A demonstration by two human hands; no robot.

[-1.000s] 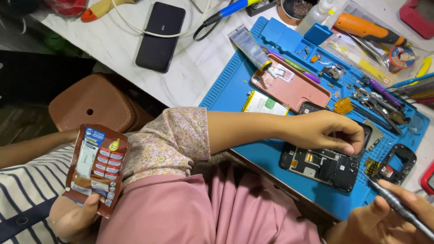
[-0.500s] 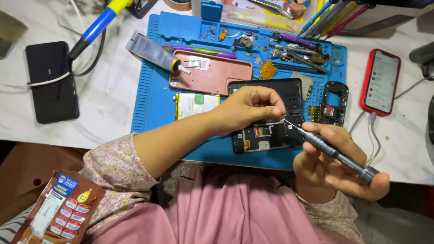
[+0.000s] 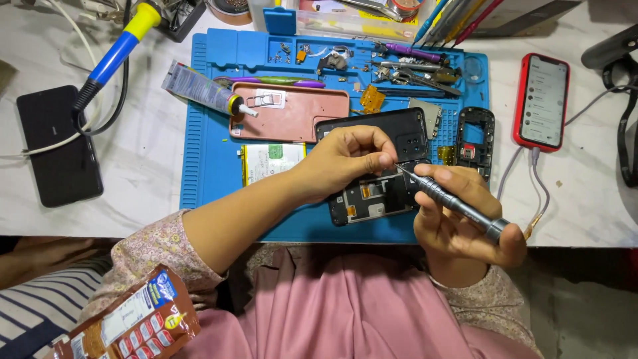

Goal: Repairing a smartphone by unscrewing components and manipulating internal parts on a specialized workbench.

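Observation:
An opened black phone [image 3: 382,193] lies on the blue repair mat [image 3: 206,166], its circuit boards showing. My left hand [image 3: 349,159] rests on it with fingertips pinched at the phone's upper middle. My right hand [image 3: 458,223] holds a grey metal screwdriver [image 3: 452,203] slantwise, its tip touching the phone right beside my left fingertips. A black back cover [image 3: 412,129] lies partly under my left hand.
On the mat lie a pink phone cover [image 3: 292,119], a glue tube [image 3: 199,90], a battery [image 3: 269,163], a black frame [image 3: 475,139] and several small tools. A red phone [image 3: 541,100] with cable is right, a black phone [image 3: 56,153] and soldering iron [image 3: 116,50] left. A snack packet [image 3: 126,322] is at lower left.
The view has swung onto the mat. My right hand brought the screwdriver up from the lower right until its tip met the phone beside my left fingertips.

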